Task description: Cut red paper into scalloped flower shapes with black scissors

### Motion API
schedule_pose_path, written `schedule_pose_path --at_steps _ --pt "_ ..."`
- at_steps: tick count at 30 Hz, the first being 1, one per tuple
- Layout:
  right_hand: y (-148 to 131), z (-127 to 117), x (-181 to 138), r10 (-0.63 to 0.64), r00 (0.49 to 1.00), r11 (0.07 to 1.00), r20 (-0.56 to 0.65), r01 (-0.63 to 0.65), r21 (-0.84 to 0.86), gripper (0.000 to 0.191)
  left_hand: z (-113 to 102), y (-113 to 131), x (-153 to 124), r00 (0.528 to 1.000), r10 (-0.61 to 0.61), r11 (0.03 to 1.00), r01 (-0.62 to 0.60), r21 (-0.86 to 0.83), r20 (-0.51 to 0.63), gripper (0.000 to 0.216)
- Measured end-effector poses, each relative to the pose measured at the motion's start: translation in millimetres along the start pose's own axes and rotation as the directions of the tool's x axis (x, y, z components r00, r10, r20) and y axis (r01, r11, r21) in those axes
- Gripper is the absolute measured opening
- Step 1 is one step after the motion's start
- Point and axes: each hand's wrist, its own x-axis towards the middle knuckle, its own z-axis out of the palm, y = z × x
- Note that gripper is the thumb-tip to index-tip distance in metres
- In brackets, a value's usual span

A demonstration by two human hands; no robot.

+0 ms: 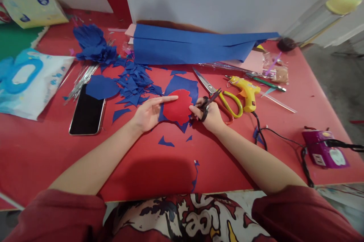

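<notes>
My left hand grips a red scalloped cutout laid over a piece of blue paper, its index finger stretched across the red face. In my right hand is a pair of small dark scissors, with the blades pointing up and away to the right. The right thumb and fingertips touch the right edge of the red cutout. Blue paper shows behind the cutout at the top and bottom. Just beyond my right hand lie larger scissors with yellow and red handles.
Blue scraps, a blue paper disc and a phone lie left. A blue paper flower and wipes pack sit farther back. A yellow glue gun trails its cable rightward near a purple box. Blue sheets line the wall.
</notes>
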Motion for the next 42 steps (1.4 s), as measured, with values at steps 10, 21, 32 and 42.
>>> schedule_pose_path --at_steps 10,21,32,42 --pt "-0.4 0.0 0.1 -0.014 1.000 1.000 0.006 0.015 -0.022 0.038 2.0 1.5 -1.0 1.000 0.006 1.000 -0.006 0.014 -0.001 0.037" --pt "-0.2 -0.5 -0.4 -0.013 1.000 0.999 -0.006 0.012 -0.053 0.038 4.4 3.0 -1.9 1.000 0.005 1.000 -0.005 0.014 0.022 0.035" --pt "2.4 -2.2 0.0 -0.049 0.999 0.997 0.011 0.049 -0.057 0.036 3.4 2.3 -1.5 1.000 -0.001 1.000 0.000 0.015 0.024 0.036" --pt "-4.9 -2.5 -1.3 -0.140 0.990 0.978 0.020 0.141 -0.154 0.033 3.6 -3.2 -3.4 0.996 0.055 0.986 -0.065 0.156 0.069 0.035"
